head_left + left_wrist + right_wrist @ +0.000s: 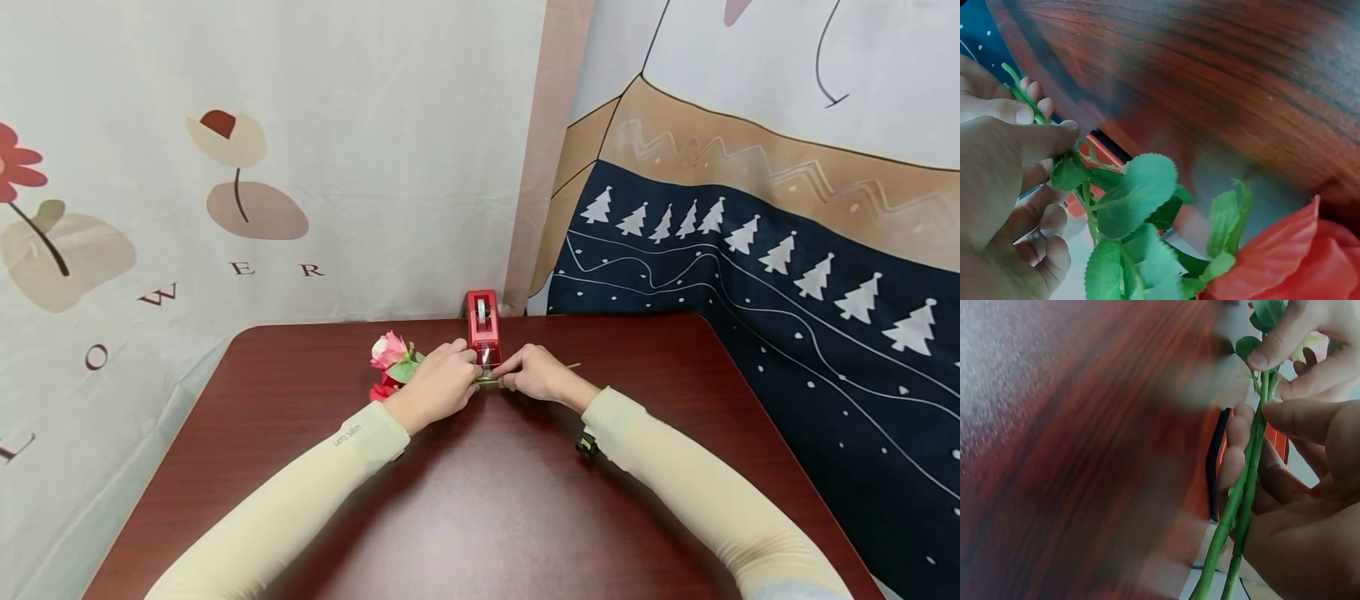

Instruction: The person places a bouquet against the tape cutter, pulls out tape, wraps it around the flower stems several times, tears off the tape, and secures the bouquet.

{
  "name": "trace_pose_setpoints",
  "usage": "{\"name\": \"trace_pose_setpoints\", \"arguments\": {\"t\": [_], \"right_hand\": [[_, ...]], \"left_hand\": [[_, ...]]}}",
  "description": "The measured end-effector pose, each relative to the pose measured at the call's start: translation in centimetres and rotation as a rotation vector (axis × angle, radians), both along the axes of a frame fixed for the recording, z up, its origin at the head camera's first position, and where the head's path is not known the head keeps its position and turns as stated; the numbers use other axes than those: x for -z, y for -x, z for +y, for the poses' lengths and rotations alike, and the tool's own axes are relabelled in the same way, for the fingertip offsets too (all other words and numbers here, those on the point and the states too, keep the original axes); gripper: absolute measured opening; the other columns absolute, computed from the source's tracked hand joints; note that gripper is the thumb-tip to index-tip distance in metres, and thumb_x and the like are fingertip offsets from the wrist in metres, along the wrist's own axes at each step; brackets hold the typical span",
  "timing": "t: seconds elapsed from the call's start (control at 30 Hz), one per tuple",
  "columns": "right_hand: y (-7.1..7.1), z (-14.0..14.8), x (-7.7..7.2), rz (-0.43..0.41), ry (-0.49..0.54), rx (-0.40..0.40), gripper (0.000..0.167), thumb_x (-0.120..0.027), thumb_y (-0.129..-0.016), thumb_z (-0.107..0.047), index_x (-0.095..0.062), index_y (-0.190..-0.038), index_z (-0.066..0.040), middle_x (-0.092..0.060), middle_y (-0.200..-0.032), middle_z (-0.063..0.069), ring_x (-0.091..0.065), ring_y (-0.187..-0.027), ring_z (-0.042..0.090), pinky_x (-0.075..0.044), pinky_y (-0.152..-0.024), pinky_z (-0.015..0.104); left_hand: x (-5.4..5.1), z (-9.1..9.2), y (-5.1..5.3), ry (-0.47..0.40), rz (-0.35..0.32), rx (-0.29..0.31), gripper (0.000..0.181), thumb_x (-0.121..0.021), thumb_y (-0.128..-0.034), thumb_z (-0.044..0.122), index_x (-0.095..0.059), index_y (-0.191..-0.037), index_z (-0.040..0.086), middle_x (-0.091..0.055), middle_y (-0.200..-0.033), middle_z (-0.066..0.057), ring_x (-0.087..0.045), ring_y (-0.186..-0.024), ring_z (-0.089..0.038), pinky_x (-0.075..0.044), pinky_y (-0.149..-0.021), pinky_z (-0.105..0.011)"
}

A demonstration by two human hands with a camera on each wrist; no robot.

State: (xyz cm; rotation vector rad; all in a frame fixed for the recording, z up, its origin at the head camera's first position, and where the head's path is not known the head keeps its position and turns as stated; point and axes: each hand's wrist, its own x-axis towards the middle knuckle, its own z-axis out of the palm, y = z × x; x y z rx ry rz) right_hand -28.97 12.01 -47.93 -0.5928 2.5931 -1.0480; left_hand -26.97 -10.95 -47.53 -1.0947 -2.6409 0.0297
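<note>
Two green stems run side by side through both hands, in front of the red tape dispenser. My left hand pinches them near the leaves, thumb and fingers around them. Close beside it, my right hand pinches the stems between thumb and fingers, their lower ends reaching past it to the right. A pink flower and a red flower lie left of my left hand. In the head view, a clear strip of tape appears between the dispenser and my fingers.
The dark red wooden table extends around both forearms. Behind it hangs a pale curtain with printed flowers and letters; at the right is a dark blue printed cloth with white trees.
</note>
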Motion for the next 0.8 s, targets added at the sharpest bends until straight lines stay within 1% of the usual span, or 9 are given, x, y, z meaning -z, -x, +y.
{"name": "trace_pose_setpoints", "arguments": {"t": [0.17,0.27,0.37,0.4,0.47,0.53,0.6,0.7,0.8], "right_hand": [[-0.5,-0.2,0.1,0.052,-0.023,0.041,0.018,-0.077,-0.1,-0.015,-0.089,-0.113,-0.017,-0.083,-0.093,0.001,-0.063,-0.073,0.012,-0.051,-0.069,0.027],[-0.7,-0.2,0.2,0.083,-0.024,0.047,0.016,-0.077,-0.1,-0.017,-0.09,-0.11,-0.016,-0.084,-0.094,0.001,-0.064,-0.072,0.01,-0.053,-0.071,0.027],[-0.8,-0.2,0.3,0.124,-0.017,0.032,0.014,-0.078,-0.1,-0.016,-0.09,-0.108,-0.016,-0.085,-0.1,0.001,-0.067,-0.078,0.009,-0.056,-0.077,0.029],[-0.8,-0.2,0.4,0.143,-0.017,0.025,0.014,-0.078,-0.1,-0.015,-0.09,-0.107,-0.016,-0.086,-0.102,0.001,-0.068,-0.083,0.009,-0.057,-0.08,0.029],[-0.8,-0.2,0.5,0.174,-0.014,0.014,0.014,-0.078,-0.1,-0.014,-0.09,-0.107,-0.016,-0.086,-0.105,0.002,-0.072,-0.089,0.011,-0.06,-0.085,0.032],[-0.8,-0.2,0.7,0.211,-0.018,0.005,0.014,-0.078,-0.099,-0.013,-0.09,-0.107,-0.015,-0.086,-0.106,0.001,-0.076,-0.096,0.013,-0.062,-0.09,0.035],[-0.9,-0.2,0.9,0.243,-0.02,0.0,0.015,-0.079,-0.099,-0.012,-0.09,-0.108,-0.014,-0.086,-0.105,0.001,-0.078,-0.1,0.015,-0.063,-0.092,0.036],[-1.1,-0.3,1.1,0.283,-0.012,0.001,0.016,-0.079,-0.099,-0.01,-0.09,-0.11,-0.012,-0.085,-0.102,0.002,-0.078,-0.099,0.017,-0.064,-0.091,0.037],[-1.5,-0.4,1.2,0.312,0.001,0.012,0.017,-0.079,-0.098,-0.008,-0.089,-0.112,-0.01,-0.085,-0.101,0.003,-0.077,-0.095,0.016,-0.064,-0.088,0.036]], "left_hand": [[-0.1,0.2,0.1,0.016,0.018,-0.003,0.008,-0.088,-0.0918,0.023,-0.086,-0.094,0.015,-0.075,-0.091,-0.003,-0.057,-0.089,-0.024,-0.051,-0.08,-0.039],[-0.1,0.2,0.1,0.022,0.028,0.0,0.007,-0.088,-0.0912,0.022,-0.085,-0.092,0.015,-0.075,-0.091,-0.003,-0.058,-0.09,-0.024,-0.052,-0.081,-0.039],[-0.3,0.2,0.2,0.014,0.002,-0.002,0.007,-0.089,-0.0911,0.022,-0.086,-0.092,0.016,-0.076,-0.092,-0.003,-0.059,-0.09,-0.024,-0.052,-0.081,-0.04],[-0.4,0.2,0.2,0.01,-0.02,-0.006,0.008,-0.089,-0.0914,0.023,-0.087,-0.093,0.016,-0.076,-0.092,-0.003,-0.058,-0.09,-0.024,-0.052,-0.081,-0.04],[-0.9,0.2,0.3,-0.004,-0.087,-0.022,0.008,-0.089,-0.0927,0.024,-0.088,-0.096,0.017,-0.077,-0.094,-0.003,-0.057,-0.089,-0.024,-0.051,-0.08,-0.04],[-1.4,0.2,0.4,-0.016,-0.176,-0.037,0.009,-0.088,-0.0949,0.026,-0.089,-0.098,0.018,-0.078,-0.096,-0.002,-0.055,-0.089,-0.023,-0.049,-0.081,-0.04],[-2.0,0.1,0.5,-0.024,-0.259,-0.053,0.01,-0.086,-0.0979,0.029,-0.09,-0.101,0.02,-0.081,-0.101,-0.002,-0.054,-0.09,-0.022,-0.046,-0.082,-0.04],[-2.8,0.1,0.9,-0.01,-0.369,-0.076,0.017,-0.078,-0.1039,0.032,-0.09,-0.108,0.021,-0.084,-0.113,0.001,-0.055,-0.098,-0.023,-0.043,-0.089,-0.041],[-3.4,0.1,1.3,0.013,-0.473,-0.107,0.024,-0.071,-0.1087,0.033,-0.088,-0.12,0.019,-0.083,-0.125,0.001,-0.06,-0.113,-0.026,-0.041,-0.101,-0.045]]}}
